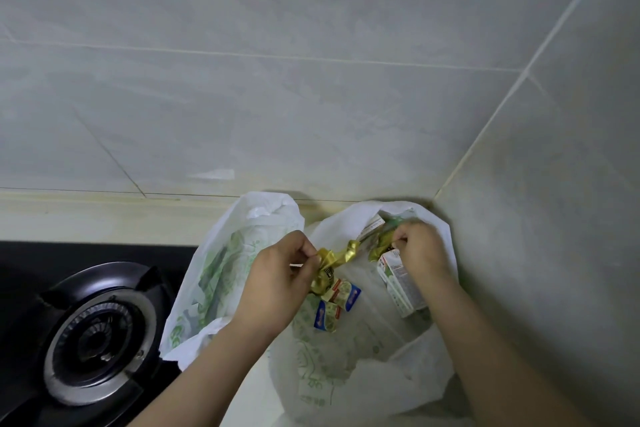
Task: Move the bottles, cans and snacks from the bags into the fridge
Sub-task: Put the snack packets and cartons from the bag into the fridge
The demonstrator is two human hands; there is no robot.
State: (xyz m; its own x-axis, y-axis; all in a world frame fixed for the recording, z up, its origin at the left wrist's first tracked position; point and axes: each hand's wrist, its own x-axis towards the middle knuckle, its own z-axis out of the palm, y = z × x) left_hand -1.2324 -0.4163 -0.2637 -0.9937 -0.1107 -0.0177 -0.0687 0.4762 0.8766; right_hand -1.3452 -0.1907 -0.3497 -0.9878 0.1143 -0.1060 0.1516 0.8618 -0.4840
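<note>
Gold foil snack packets (347, 255) stretch over the white plastic bag (346, 374). We pinch them in left hand (277, 279) and right hand (420, 250).

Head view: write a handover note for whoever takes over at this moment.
Left hand pinches one end of the gold snack strip.
Right hand pinches the other end, above the right bag.
Blue-green packets show below the left hand; a white-green carton lies in that bag. Left bag beside it, contents unclear.
Done: nothing shown; fridge out of view.
Left: carry strip over, empty both bags.
</note>
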